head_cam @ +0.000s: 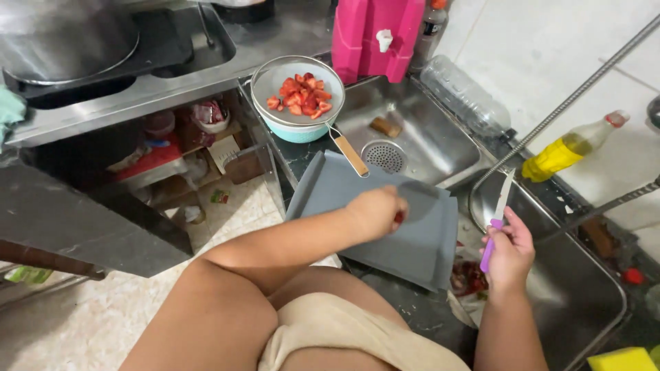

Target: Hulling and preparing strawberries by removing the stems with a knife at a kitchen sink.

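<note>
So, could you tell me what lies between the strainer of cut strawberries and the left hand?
In the head view, the strainer's wooden handle and bare grey cutting board lie between the strainer and left hand.

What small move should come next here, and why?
Probably bringing the knife down to the grey cutting board. The right hand holds it blade-up, clear of the board, while the left hand pins something small and red there. Cut strawberry pieces already fill the strainer.
</note>
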